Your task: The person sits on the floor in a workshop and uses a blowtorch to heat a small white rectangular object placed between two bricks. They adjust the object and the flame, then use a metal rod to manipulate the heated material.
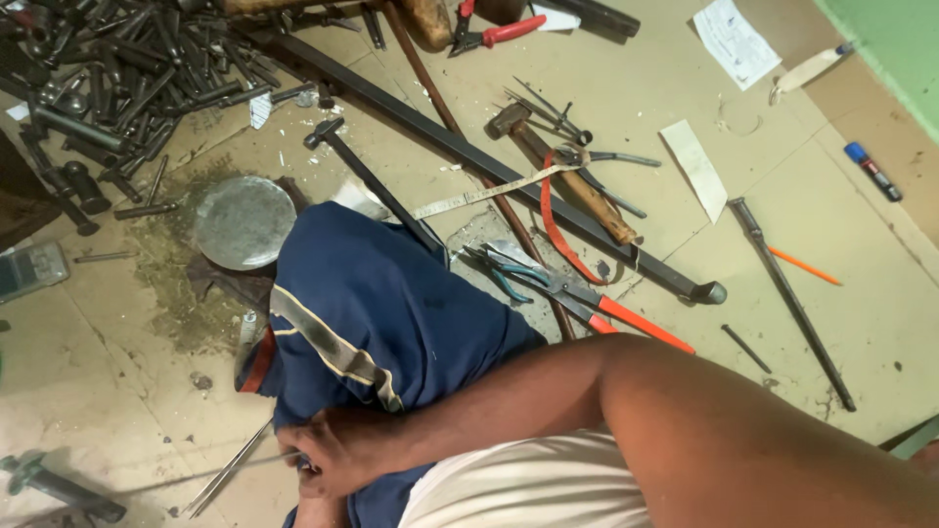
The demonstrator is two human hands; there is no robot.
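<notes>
Down at six o'clock, the person's bare right arm crosses the view from the lower right, and its right hand [333,455] is curled shut around a thin grey metal rod [220,469] that runs out toward eight o'clock over the pale tiled floor [880,323]. Whether the left hand is in view I cannot tell; only a bit of skin shows below the right fist. The hand rests against the person's knee in blue shorts with a striped edge [377,308], which fills the centre.

From eleven o'clock to four o'clock lies a long dark steel bar [469,152], and a thin brown rod [440,108] crosses it. At ten and eleven o'clock sits a heap of dark metal punches and bolts [108,68]. Just left of the knee lies a round grey metal disc [245,222] amid dirt and filings. A black-headed hammer [367,176] slants from the disc's upper right down under the shorts. At one o'clock rests a wooden-handled hammer [572,181], with a pale measuring tape [489,191] beside it. Just right of the knee lie orange-handled snips [597,308]. At three o'clock a slim dark rod [792,303] stretches, an orange pencil [804,265] near it. At twelve o'clock are red-handled pliers [494,34]; at two o'clock a blue and red marker [871,171].
</notes>
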